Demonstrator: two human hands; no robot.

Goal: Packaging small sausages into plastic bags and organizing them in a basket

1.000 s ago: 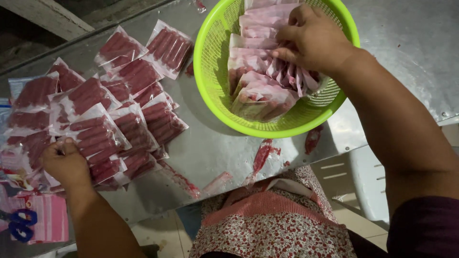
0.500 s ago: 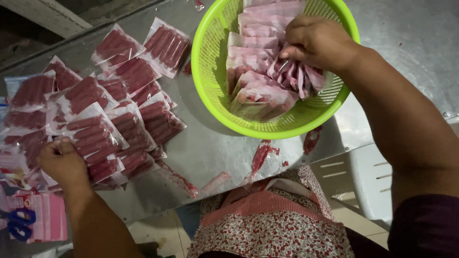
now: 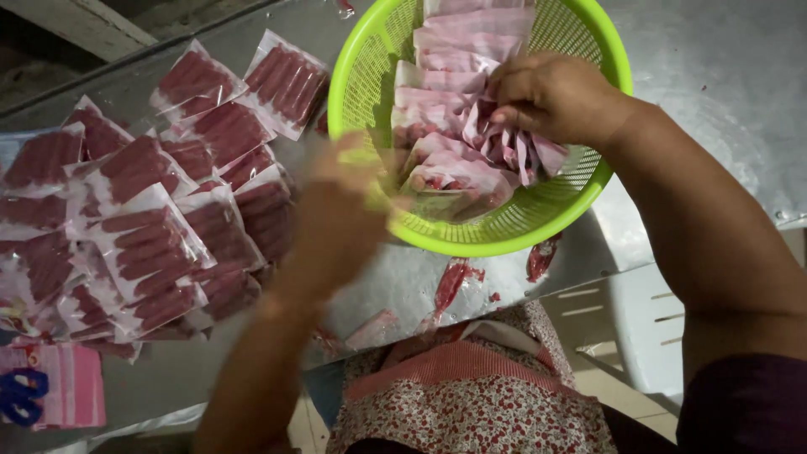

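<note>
A lime-green mesh basket (image 3: 538, 223) stands on a metal table and holds a pile of pink sausage packets (image 3: 450, 92). My right hand (image 3: 551, 97) is inside the basket, fingers closed on several of those pink packets. My left hand (image 3: 340, 210), blurred by motion, is at the basket's left rim; whether it holds anything cannot be told. To its left lies a heap of clear sealed bags of red sausages (image 3: 147, 210).
Loose red sausages (image 3: 454, 282) lie at the metal table's (image 3: 714, 76) front edge. A pink cloth with blue scissors (image 3: 21, 395) sits at bottom left. A white plastic stool (image 3: 626, 324) stands below the table, beside my floral apron (image 3: 471, 403).
My left hand has left the heap of sealed bags and swung right to the basket's rim. My right hand stays in the basket, gathering pink packets.
</note>
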